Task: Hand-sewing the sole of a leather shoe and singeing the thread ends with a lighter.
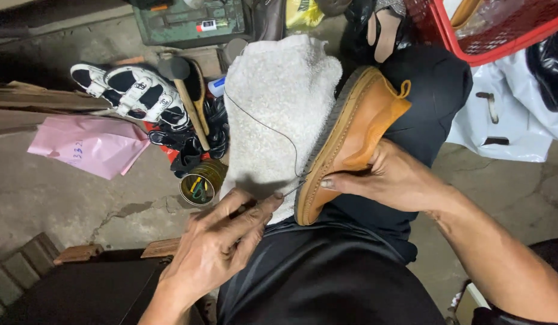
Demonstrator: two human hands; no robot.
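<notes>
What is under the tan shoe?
The shoe lies on a white towel over the person's dark-trousered lap. The right hand covers part of its upper.

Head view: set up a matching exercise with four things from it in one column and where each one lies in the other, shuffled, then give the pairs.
Things:
1. tan shoe
2. white towel
3. pink bag
4. tin can

Places:
A. on the concrete floor at far left
B. draped over the person's knee
C. on the floor left of the towel, with small tools inside
D. gripped by the right hand, sole edge towards the left hand

Pairs: 1-D, 2-B, 3-A, 4-C
</notes>
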